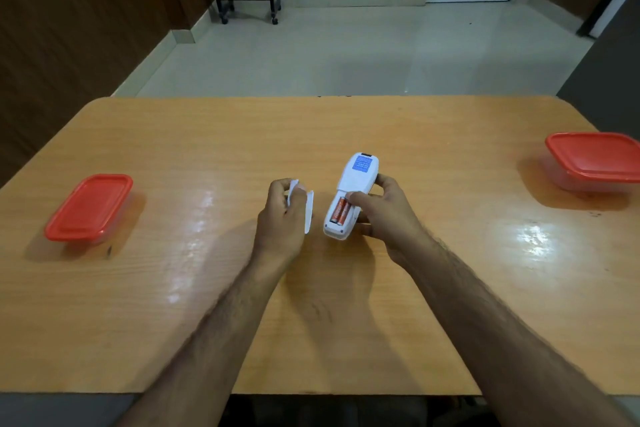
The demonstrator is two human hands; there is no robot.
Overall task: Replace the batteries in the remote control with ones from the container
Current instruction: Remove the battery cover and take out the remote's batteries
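White remote control [353, 196] lies back-up at the middle of the wooden table [433, 135], gripped by the right hand [382, 215], thumb beside two orange batteries [340, 210] in the open compartment. Left hand [282, 215], just left, pinches the white battery cover [309, 211]. Red-lidded containers sit far left [89, 206] and far right [594, 159].

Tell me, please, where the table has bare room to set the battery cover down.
Bare table lies between the left container and left hand, and between the remote and right container. The centre is crowded.
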